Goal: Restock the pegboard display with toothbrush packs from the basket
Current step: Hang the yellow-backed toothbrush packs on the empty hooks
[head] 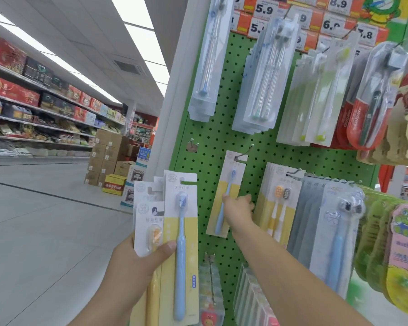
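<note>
While the left hand (137,264) is clamping a fanned stack of toothbrush packs (165,222) at lower centre of the frame, the right hand (239,208) is reaching up to the green pegboard (212,128) and working a single blue toothbrush pack (225,194) at mid-frame. That pack's hang slot is sitting around the hook (244,152), so it looks hung or very nearly so, tilted a little off plumb. The right fingers (226,198) are pressing on the card about halfway down, beside the brush handle; whether they are pinching the edge or only steadying it, I cannot tell, since the hand is seen from behind.

Down in the left hand, the thumb is lying across the front of the stack and the fingers are closing behind it, gripping several packs at once, the front one showing a blue brush on white and yellow card. To the upper left of the hung pack a bare hook (193,144) is waiting. The basket is not showing anywhere.

These packs should handle as light, flat and fairly stiff card with a smooth plastic blister, so likely a bit slippery stacked together. My judgement: take each one by the card edges in the upper half, near the slot, to steer it onto the hook, and avoid squeezing the blister or bending the thin card bridge above the slot, which could tear.
</note>
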